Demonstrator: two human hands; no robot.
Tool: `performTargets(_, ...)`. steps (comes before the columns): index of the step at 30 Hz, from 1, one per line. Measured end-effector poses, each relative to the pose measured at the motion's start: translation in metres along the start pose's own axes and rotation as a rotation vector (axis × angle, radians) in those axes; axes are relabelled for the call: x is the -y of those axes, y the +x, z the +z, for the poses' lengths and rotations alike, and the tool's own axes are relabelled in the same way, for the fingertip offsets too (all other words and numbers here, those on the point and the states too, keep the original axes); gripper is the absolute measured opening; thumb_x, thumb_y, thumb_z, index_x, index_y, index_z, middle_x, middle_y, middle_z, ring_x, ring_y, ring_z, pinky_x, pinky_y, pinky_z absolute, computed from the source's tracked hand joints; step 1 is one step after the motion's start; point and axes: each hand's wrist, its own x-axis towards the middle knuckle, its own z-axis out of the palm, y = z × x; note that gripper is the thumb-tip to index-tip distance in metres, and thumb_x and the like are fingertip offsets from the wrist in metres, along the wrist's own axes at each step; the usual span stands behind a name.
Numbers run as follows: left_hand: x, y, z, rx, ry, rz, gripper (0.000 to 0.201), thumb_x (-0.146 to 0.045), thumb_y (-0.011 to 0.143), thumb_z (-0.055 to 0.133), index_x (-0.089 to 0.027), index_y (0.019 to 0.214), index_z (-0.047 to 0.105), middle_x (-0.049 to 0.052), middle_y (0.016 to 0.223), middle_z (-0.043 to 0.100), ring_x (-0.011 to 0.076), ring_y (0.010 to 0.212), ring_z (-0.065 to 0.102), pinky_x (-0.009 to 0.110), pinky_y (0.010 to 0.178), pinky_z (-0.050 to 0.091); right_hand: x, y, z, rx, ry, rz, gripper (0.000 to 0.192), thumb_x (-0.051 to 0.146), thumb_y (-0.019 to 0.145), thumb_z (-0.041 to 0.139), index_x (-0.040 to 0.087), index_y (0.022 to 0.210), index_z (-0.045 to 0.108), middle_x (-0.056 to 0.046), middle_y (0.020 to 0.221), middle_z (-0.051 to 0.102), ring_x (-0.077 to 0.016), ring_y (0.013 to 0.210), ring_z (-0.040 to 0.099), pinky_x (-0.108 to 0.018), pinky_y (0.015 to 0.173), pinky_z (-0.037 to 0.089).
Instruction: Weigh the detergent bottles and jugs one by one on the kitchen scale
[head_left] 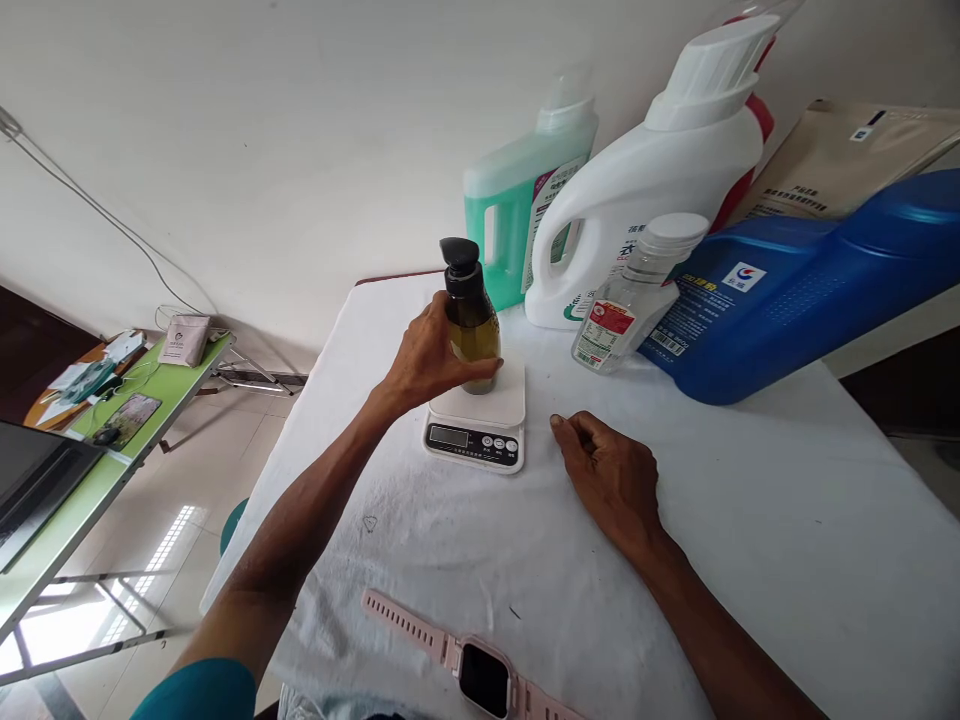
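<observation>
A dark pump bottle (474, 340) with a black top stands upright on the white plate of a kitchen scale (474, 447). My left hand (427, 355) is wrapped round the bottle's lower half, thumb across its front. No digits can be made out on the scale's display. To the right of the scale, my right hand (611, 470) rests on the white cloth with its fingers curled in and nothing visible in them. Closest to that hand is a small clear bottle (615, 325) with a white cap and a red label.
Behind stand a green jug (499, 215), a white detergent jug (645, 190), a tilted blue bottle (780, 300) and a beige pouch (847, 155) near the wall. A pink smartwatch (484, 675) lies at the front edge. Off left is a green table (142, 430) with a laptop (37, 480).
</observation>
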Motion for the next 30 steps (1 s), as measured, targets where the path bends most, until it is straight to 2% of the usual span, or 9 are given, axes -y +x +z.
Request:
performTargets(9, -0.005, 0.001, 0.002, 0.042, 0.026, -0.016, 0.062, -0.038, 0.065, 0.093, -0.023, 0.109, 0.053, 0.010, 0.114, 0.069, 0.0287, 0.103, 0.065, 0.042, 0.082, 0.055, 0.003, -0.002, -0.003, 0.016, 0.005, 0.019, 0.048, 0.062, 0.093, 0.041, 0.025, 0.063, 0.038, 0.001, 0.054, 0.045, -0.0168, 0.052, 0.038, -0.033, 0.061, 0.032)
performTargets(12, -0.006, -0.003, -0.002, 0.043, -0.072, -0.033, 0.070, -0.043, 0.063, 0.095, -0.024, 0.116, 0.055, 0.012, 0.123, 0.069, 0.0295, 0.111, 0.066, 0.040, 0.084, 0.057, 0.004, -0.003, -0.004, 0.028, -0.003, 0.019, 0.047, 0.062, 0.094, 0.042, 0.026, 0.064, 0.039, 0.001, 0.054, 0.045, -0.0170, 0.053, 0.039, -0.032, 0.061, 0.033)
performTargets(14, -0.002, -0.007, -0.007, 0.005, -0.183, -0.085, 0.070, -0.052, 0.069, 0.092, -0.025, 0.123, 0.056, 0.013, 0.131, 0.067, 0.0282, 0.112, 0.067, 0.038, 0.084, 0.057, 0.003, -0.003, -0.003, 0.029, -0.010, 0.018, 0.047, 0.062, 0.093, 0.042, 0.026, 0.064, 0.040, 0.001, 0.054, 0.044, -0.0167, 0.052, 0.038, -0.032, 0.060, 0.033)
performTargets(16, 0.011, -0.011, -0.010, -0.078, -0.321, -0.170, 0.059, -0.063, 0.082, 0.078, -0.026, 0.125, 0.059, 0.013, 0.134, 0.067, 0.0254, 0.106, 0.071, 0.037, 0.083, 0.058, 0.002, -0.002, -0.002, 0.022, -0.015, 0.016, 0.047, 0.062, 0.093, 0.043, 0.026, 0.064, 0.039, 0.002, 0.053, 0.043, -0.0163, 0.052, 0.037, -0.032, 0.060, 0.032)
performTargets(19, 0.047, -0.021, -0.004, -0.242, -0.512, -0.301, 0.054, -0.071, 0.095, 0.056, -0.022, 0.113, 0.066, 0.012, 0.115, 0.072, 0.0201, 0.088, 0.073, 0.032, 0.074, 0.057, 0.000, -0.002, -0.001, 0.009, -0.024, 0.005, 0.046, 0.061, 0.093, 0.042, 0.026, 0.063, 0.038, 0.002, 0.052, 0.041, -0.0159, 0.051, 0.035, -0.032, 0.059, 0.032)
performTargets(22, 0.090, -0.035, 0.013, -0.384, -0.570, -0.416, 0.059, -0.075, 0.092, 0.056, -0.017, 0.093, 0.067, 0.007, 0.085, 0.069, 0.0147, 0.068, 0.066, 0.027, 0.060, 0.050, -0.001, -0.003, -0.001, 0.013, -0.032, 0.003, 0.046, 0.061, 0.094, 0.042, 0.026, 0.064, 0.037, 0.003, 0.050, 0.039, -0.0156, 0.050, 0.034, -0.032, 0.058, 0.031)
performTargets(24, 0.112, -0.044, 0.024, -0.443, -0.586, -0.452, 0.059, -0.075, 0.092, 0.056, -0.016, 0.086, 0.066, 0.004, 0.074, 0.063, 0.0124, 0.062, 0.061, 0.025, 0.056, 0.046, -0.001, -0.003, -0.001, 0.021, -0.039, 0.009, 0.046, 0.061, 0.094, 0.043, 0.025, 0.065, 0.039, 0.004, 0.049, 0.039, -0.0158, 0.050, 0.035, -0.032, 0.058, 0.031)
performTargets(27, 0.126, -0.052, 0.033, -0.471, -0.598, -0.433, 0.058, -0.073, 0.093, 0.056, -0.017, 0.084, 0.065, 0.001, 0.070, 0.059, 0.0108, 0.059, 0.057, 0.024, 0.052, 0.043, -0.003, -0.003, -0.001, 0.022, -0.055, 0.014, 0.045, 0.061, 0.093, 0.044, 0.026, 0.065, 0.041, 0.004, 0.048, 0.038, -0.0162, 0.049, 0.035, -0.032, 0.058, 0.032)
performTargets(30, 0.125, -0.052, 0.032, -0.443, -0.588, -0.413, 0.058, -0.074, 0.092, 0.057, -0.017, 0.081, 0.065, 0.001, 0.070, 0.059, 0.0106, 0.057, 0.056, 0.025, 0.051, 0.042, -0.003, -0.003, 0.000, 0.027, -0.059, 0.015, 0.045, 0.060, 0.094, 0.044, 0.026, 0.065, 0.040, 0.004, 0.048, 0.038, -0.0161, 0.049, 0.035, -0.033, 0.060, 0.032)
